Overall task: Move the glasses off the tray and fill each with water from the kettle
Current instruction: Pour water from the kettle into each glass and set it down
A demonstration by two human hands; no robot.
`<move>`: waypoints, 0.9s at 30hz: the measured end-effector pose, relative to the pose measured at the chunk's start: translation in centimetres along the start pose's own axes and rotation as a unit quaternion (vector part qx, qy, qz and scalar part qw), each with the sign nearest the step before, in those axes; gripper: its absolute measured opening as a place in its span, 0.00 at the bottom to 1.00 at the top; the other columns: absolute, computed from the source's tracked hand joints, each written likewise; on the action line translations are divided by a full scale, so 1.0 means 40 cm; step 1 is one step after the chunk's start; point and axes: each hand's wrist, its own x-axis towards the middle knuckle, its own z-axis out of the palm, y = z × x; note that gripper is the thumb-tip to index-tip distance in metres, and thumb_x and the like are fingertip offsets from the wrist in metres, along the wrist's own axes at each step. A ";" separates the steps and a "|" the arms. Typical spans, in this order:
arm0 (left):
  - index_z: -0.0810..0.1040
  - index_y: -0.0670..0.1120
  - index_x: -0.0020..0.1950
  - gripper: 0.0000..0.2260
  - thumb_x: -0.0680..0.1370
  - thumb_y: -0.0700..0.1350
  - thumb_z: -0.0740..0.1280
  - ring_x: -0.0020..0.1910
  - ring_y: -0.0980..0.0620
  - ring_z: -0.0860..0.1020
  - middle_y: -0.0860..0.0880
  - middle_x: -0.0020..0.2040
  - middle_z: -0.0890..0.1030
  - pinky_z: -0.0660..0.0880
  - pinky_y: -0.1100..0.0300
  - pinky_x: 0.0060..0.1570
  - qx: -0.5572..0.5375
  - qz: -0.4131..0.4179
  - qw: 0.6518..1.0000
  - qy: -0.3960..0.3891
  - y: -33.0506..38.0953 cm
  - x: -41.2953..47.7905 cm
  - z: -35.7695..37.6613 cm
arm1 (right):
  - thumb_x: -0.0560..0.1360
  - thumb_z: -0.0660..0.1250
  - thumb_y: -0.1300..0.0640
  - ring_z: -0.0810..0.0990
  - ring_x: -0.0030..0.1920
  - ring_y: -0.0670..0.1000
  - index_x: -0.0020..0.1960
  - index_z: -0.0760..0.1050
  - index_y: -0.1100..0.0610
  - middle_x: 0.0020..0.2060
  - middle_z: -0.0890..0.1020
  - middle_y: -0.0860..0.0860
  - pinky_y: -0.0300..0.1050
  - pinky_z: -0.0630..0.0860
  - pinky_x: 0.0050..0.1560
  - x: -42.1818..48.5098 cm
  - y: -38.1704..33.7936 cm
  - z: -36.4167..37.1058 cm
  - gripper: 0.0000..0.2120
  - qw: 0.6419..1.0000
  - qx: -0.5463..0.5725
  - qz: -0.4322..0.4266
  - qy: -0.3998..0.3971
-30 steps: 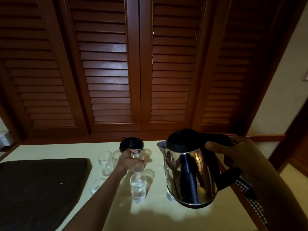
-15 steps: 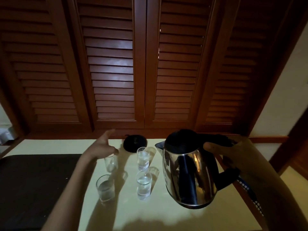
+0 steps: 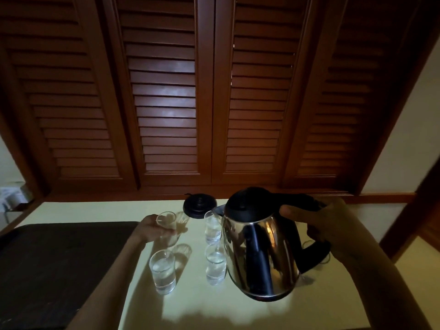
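while left hand (image 3: 152, 229) grips a glass (image 3: 167, 225) just right of tray (image 3: 59, 270) | right hand (image 3: 329, 226) holds kettle (image 3: 259, 256) aloft

The pale cream flat tabletop (image 3: 262, 306) is carrying a dark rectangular tray (image 3: 59, 270) at left, 3 clear water-filled drinking glasses (image 3: 163, 272) (image 3: 215, 265) (image 3: 212, 227) beside it, and a round black plastic kettle base (image 3: 199, 207) behind.

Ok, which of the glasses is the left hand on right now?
The back-left glass, gripped by the left hand. The front-left glass, back-right glass and front-right glass stand untouched with water in them.
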 end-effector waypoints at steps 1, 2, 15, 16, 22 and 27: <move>0.82 0.40 0.52 0.13 0.71 0.32 0.78 0.55 0.37 0.82 0.46 0.45 0.84 0.77 0.54 0.50 -0.030 -0.006 1.000 0.002 -0.003 -0.001 0.005 | 0.65 0.77 0.60 0.72 0.17 0.42 0.36 0.79 0.55 0.20 0.79 0.46 0.29 0.68 0.19 -0.004 -0.001 0.003 0.07 1.000 -0.001 0.004 0.003; 0.82 0.41 0.52 0.11 0.72 0.31 0.77 0.58 0.36 0.82 0.47 0.45 0.85 0.78 0.55 0.51 -0.051 0.000 0.999 -0.018 -0.005 -0.003 0.003 | 0.66 0.76 0.60 0.73 0.17 0.41 0.38 0.78 0.57 0.20 0.79 0.45 0.29 0.68 0.19 -0.008 -0.002 0.005 0.07 1.000 -0.004 0.006 0.003; 0.82 0.58 0.61 0.20 0.71 0.47 0.80 0.56 0.59 0.78 0.56 0.58 0.83 0.74 0.60 0.46 -0.111 0.203 0.968 0.098 0.140 -0.212 -0.020 | 0.68 0.77 0.62 0.74 0.18 0.38 0.38 0.78 0.55 0.21 0.79 0.43 0.28 0.67 0.19 -0.041 -0.021 0.006 0.09 1.000 -0.029 -0.008 -0.009; 0.81 0.61 0.59 0.20 0.70 0.48 0.80 0.56 0.60 0.78 0.57 0.57 0.82 0.74 0.61 0.46 -0.103 0.211 0.968 0.087 0.147 -0.246 -0.014 | 0.70 0.77 0.64 0.74 0.18 0.37 0.39 0.78 0.55 0.21 0.79 0.42 0.28 0.68 0.19 -0.042 -0.019 0.004 0.09 0.999 -0.039 -0.016 -0.015; 0.82 0.63 0.60 0.28 0.61 0.60 0.83 0.59 0.54 0.84 0.54 0.57 0.86 0.81 0.47 0.60 -0.089 0.185 0.976 0.076 0.117 -0.371 0.060 | 0.70 0.77 0.65 0.75 0.19 0.37 0.45 0.83 0.58 0.22 0.80 0.41 0.26 0.67 0.21 -0.056 -0.024 -0.002 0.06 0.997 -0.052 -0.034 -0.040; 0.82 0.62 0.60 0.26 0.64 0.53 0.84 0.57 0.57 0.85 0.54 0.56 0.87 0.82 0.51 0.60 -0.085 0.175 0.979 0.061 0.083 -0.431 0.128 | 0.57 0.79 0.46 0.67 0.18 0.40 0.48 0.83 0.66 0.21 0.75 0.46 0.31 0.64 0.21 -0.051 -0.022 -0.019 0.29 0.994 -0.094 0.023 -0.044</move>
